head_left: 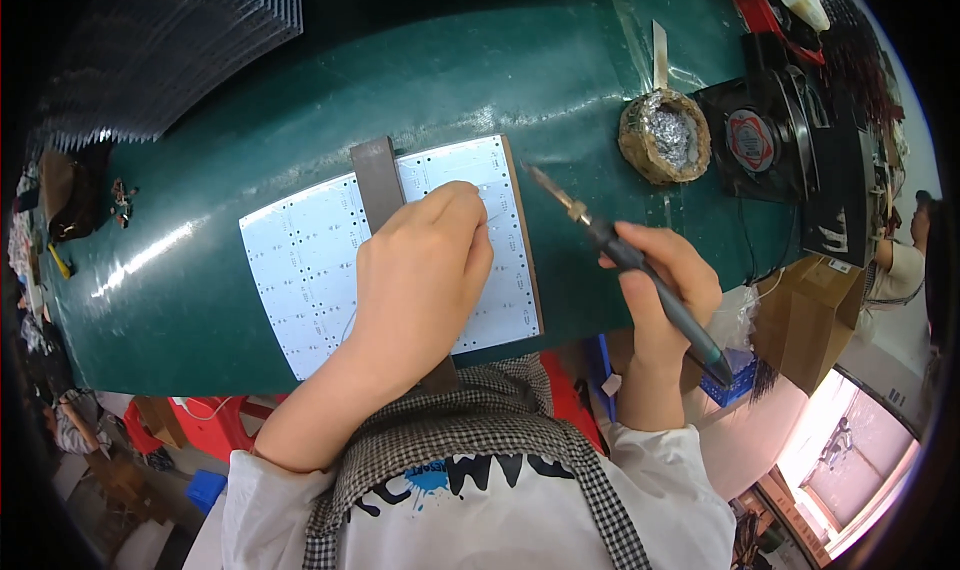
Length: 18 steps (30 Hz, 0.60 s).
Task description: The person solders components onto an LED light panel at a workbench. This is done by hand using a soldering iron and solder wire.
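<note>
Right hand point(692, 278) grasps soldering iron point(690, 331); left hand point(425, 250) curls over white circuit board point(318, 260) on table point(560, 90) (pinch hidden; we cannot tell what it holds). Leftward iron drift could burn us.

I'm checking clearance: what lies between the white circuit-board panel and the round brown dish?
Head view: glossy green tabletop, with the metal tip of a slim dark soldering iron over it.

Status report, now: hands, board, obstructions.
Left hand over white board, hold unclear. Right hand holding soldering iron, tip off board. Dark bar lying across board.
</note>
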{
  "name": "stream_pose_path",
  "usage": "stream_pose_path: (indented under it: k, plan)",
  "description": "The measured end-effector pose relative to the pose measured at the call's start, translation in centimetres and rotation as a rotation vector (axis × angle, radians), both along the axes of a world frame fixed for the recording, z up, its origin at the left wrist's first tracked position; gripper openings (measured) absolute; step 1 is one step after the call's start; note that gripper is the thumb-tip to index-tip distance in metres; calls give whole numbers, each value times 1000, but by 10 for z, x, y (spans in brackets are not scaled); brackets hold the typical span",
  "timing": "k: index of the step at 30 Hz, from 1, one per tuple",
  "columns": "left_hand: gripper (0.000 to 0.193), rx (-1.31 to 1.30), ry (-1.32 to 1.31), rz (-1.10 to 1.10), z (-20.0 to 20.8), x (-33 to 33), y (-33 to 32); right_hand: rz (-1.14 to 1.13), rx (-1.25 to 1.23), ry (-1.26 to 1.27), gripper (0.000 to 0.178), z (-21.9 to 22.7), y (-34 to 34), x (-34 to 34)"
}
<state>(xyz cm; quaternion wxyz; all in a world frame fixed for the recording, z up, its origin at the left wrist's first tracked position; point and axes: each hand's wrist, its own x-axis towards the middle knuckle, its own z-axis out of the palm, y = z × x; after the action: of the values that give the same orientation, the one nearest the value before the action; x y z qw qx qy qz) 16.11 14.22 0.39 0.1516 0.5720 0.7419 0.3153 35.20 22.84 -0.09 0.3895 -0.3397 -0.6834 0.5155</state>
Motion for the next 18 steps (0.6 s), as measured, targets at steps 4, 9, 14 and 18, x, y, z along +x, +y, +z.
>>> stream_pose_path:
  k: [4, 9, 14, 18]
  plan:
    - [6, -61, 79, 21, 2, 6, -4, -6, 294, -132, 18, 3, -8, 5]
    - [5, -110, 119, 63, 0, 11, 3, -82, 177, -132, 15, -7, -17, 5]
    - [4, -72, 219, 109, -7, 16, 6, -71, 143, -126, 14, -6, -14, 0]
    - [4, -82, 232, 99, -7, 15, 7, -42, 154, -132, 14, -6, -12, -3]
